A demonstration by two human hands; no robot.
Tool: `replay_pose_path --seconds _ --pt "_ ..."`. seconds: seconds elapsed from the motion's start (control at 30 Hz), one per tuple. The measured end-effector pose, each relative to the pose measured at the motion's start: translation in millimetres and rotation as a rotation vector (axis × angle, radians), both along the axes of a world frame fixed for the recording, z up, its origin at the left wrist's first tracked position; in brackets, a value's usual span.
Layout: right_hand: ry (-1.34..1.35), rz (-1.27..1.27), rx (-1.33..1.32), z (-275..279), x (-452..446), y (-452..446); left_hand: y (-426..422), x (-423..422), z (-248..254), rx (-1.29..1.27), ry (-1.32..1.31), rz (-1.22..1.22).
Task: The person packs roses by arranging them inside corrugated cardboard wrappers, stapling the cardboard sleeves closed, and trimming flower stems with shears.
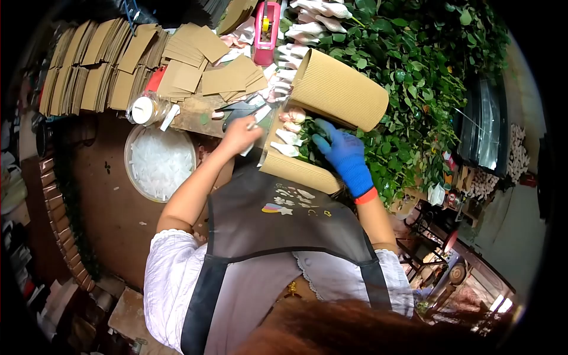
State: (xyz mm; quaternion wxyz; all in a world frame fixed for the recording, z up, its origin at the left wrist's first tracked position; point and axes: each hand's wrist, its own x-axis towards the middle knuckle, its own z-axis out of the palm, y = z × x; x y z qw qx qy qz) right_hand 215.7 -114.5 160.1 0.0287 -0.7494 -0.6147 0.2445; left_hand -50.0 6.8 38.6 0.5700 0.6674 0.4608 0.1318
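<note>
My left hand point(238, 137), bare, is closed in a pinch near the worktop's edge. A small white piece sticks out at its fingertips, too small to name. Just beyond it lie dark-handled scissors point(241, 110). My right hand point(344, 149), in a blue knit glove with an orange cuff, reaches over green rose stems and leaves with its fingers apart. Between my hands, pale pink rose heads point(294, 120) and flower heads in white net sleeves point(286, 142) lie on a sheet of corrugated cardboard point(299, 170). The sheet's far part point(340, 89) curls up over the flowers.
Stacks of brown cardboard pieces point(97, 65) fill the left back. A pink tape dispenser point(267, 32) stands behind, near more sleeved flowers point(316, 18). Leafy stems point(414, 89) cover the right. A clear jar point(148, 110) stands above a tub of white pieces point(160, 163).
</note>
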Motion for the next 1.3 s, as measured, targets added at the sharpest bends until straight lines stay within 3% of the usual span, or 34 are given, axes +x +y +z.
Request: replay_pose_path --seconds 0.03,0.1,0.13,0.23,0.4,0.5,0.57,0.63,0.73,0.77,0.83,0.93,1.07,1.17,1.23,1.3 --pt "0.082 0.021 0.043 3.4 -4.6 -0.6 -6.8 11.0 -2.0 0.185 0.066 -0.047" --pt "0.004 0.182 -0.077 -12.1 -9.0 5.9 -11.0 30.4 -2.4 0.069 0.087 -0.125" --pt "-0.107 0.246 -0.143 -31.8 -10.8 7.3 -6.6 39.5 2.2 -0.026 0.239 -0.206" --pt "-0.239 0.295 -0.230 -70.3 -17.4 17.0 -8.1 47.6 -6.4 -0.177 0.107 -0.204" --pt "-0.278 0.253 -0.325 -73.3 -25.8 25.1 -23.9 38.8 0.0 -0.133 -0.021 0.106" --pt "-0.184 0.231 -0.230 -57.8 -19.9 13.8 3.4 7.3 5.0 -0.395 -0.250 0.457" --pt "-0.099 0.210 -0.180 -32.1 -18.1 7.1 12.3 -12.3 25.5 -0.249 -0.236 0.295" --pt "-0.024 0.198 -0.178 -10.4 -17.8 5.6 11.5 -26.2 13.9 -0.200 0.022 -0.011" --pt "-0.051 0.353 -0.250 -24.7 -23.2 8.4 -4.6 1.8 13.8 0.182 0.135 -0.253" --pt "-0.079 0.410 -0.274 -34.7 -24.9 9.9 -4.6 10.7 20.3 0.062 0.145 -0.341" --pt "-0.144 0.419 -0.274 -54.4 -30.6 9.5 -3.4 23.5 20.5 0.105 0.173 -0.544" --pt "-0.159 0.427 -0.252 -62.8 -32.8 8.7 -6.4 28.3 11.5 -0.031 0.062 -0.524" --pt "-0.138 0.397 -0.279 -57.4 -33.1 9.8 -37.3 25.8 -16.8 -0.263 -0.175 -0.141" --pt "-0.119 0.418 -0.246 -59.3 -31.6 8.0 -43.6 7.6 -14.4 -0.695 -0.443 0.463" --pt "-0.098 0.433 -0.211 -60.1 -27.6 2.0 -22.7 -30.2 12.0 -0.543 -0.477 0.620" --pt "-0.075 0.461 -0.177 -61.3 -23.0 1.0 -7.7 -110.3 5.7 -0.222 -0.085 0.374"
